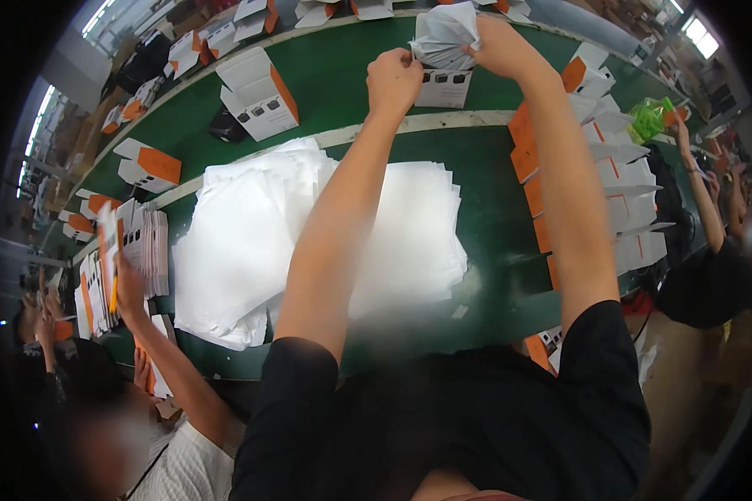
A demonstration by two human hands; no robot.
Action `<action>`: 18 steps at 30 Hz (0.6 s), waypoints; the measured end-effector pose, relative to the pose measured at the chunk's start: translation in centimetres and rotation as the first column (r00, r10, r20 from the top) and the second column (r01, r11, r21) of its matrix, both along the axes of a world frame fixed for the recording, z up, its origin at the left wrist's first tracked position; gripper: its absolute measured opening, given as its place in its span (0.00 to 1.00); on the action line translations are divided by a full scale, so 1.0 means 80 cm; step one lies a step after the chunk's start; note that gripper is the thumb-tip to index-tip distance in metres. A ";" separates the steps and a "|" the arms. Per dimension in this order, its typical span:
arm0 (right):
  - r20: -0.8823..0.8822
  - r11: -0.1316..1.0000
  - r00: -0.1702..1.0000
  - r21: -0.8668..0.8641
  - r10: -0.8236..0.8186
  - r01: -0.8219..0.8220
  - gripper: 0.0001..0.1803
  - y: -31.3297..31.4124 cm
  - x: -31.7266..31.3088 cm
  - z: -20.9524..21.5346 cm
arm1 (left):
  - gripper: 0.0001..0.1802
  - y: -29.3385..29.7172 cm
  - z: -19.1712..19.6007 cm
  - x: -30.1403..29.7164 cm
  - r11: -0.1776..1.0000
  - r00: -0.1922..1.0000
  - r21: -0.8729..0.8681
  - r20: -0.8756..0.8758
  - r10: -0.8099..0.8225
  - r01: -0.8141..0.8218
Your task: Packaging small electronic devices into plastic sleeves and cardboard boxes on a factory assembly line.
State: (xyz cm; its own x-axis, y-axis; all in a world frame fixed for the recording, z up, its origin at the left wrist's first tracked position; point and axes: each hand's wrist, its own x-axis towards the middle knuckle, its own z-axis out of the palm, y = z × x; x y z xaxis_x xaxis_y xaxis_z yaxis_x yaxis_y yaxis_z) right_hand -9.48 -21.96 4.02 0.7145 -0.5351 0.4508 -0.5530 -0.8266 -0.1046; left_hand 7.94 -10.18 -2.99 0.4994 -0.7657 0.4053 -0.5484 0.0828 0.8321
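Note:
At the far side of the green bench, both my arms reach out over a small white box [443,90] with dark pictures on its front. A crumpled, pleated white bag [444,37] sticks up from the box's top. My right hand [503,48] grips the bag's right side, its thumb toward the box. My left hand [394,81] is closed, with its fingertips pinched at the bag's lower left edge, by the box's corner. Whether those fingertips also touch the box is hidden.
Stacks of white sheets or flat bags [242,242] lie beneath my forearms. Open orange-and-white boxes [622,196] line up at right; another open box [263,104] stands at back left. At left, a co-worker's hand [128,292] holds flat cartons; another person [706,284] works at right.

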 end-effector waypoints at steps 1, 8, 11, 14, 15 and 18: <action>0.000 1.000 1.000 -0.001 -0.009 0.009 0.20 -0.004 -0.004 -0.001 | 0.15 0.000 0.000 -0.005 1.000 1.000 -0.001 0.000 -0.009 0.009; -0.288 0.976 0.933 -0.031 -0.217 0.218 0.23 0.086 0.029 -0.036 | 0.13 0.013 -0.001 0.009 0.998 0.984 -0.058 -0.177 -0.037 0.027; -0.251 0.967 0.935 -0.014 -0.251 0.256 0.23 0.093 0.015 -0.043 | 0.17 0.045 0.053 -0.006 0.923 0.909 -0.371 -0.343 -0.237 0.101; -0.125 0.948 0.941 -0.004 -0.315 0.317 0.23 0.090 0.017 -0.073 | 0.36 0.152 0.160 -0.020 0.368 0.635 -0.726 0.123 -0.762 0.582; -0.055 0.948 0.948 0.038 -0.314 0.316 0.23 0.089 0.024 -0.072 | 0.38 0.191 0.200 -0.016 0.186 0.597 -0.680 0.439 -0.671 0.709; -0.109 0.913 0.921 0.128 -0.374 0.386 0.25 0.112 0.014 -0.073 | 0.38 0.212 0.202 -0.007 0.208 0.625 -0.692 0.430 -0.652 0.692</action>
